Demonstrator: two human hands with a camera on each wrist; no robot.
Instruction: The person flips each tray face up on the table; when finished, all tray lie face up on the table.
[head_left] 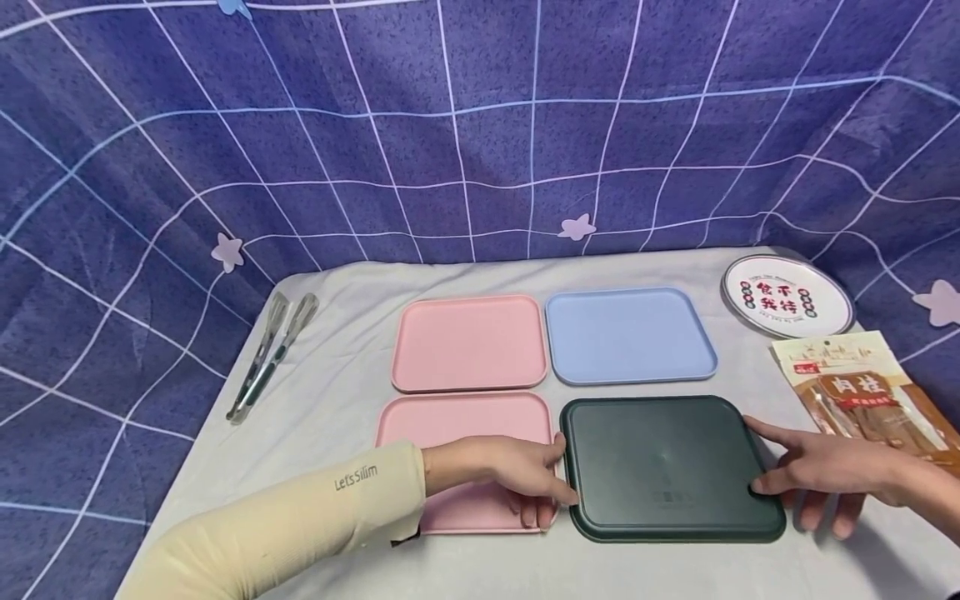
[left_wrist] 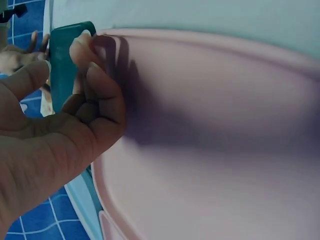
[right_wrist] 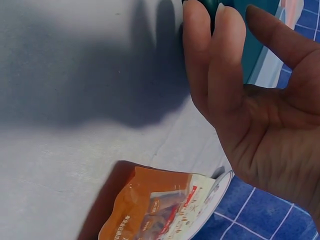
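A dark green tray lies at the front right, between my two hands. My left hand holds its left edge with thumb and index finger, the other fingers curled above the near pink tray. On the opposite side, my right hand holds the right edge with thumb and fingertips. The right wrist view shows fingertips against the green rim. Whether the tray is raised off the cloth is hard to tell. A second pink tray and a light blue tray lie behind.
At the left lie metal tongs with dark handles. A white plate with red lettering stands at the back right, beside a packet of dried bark pieces. A blue gridded curtain hangs behind the white cloth.
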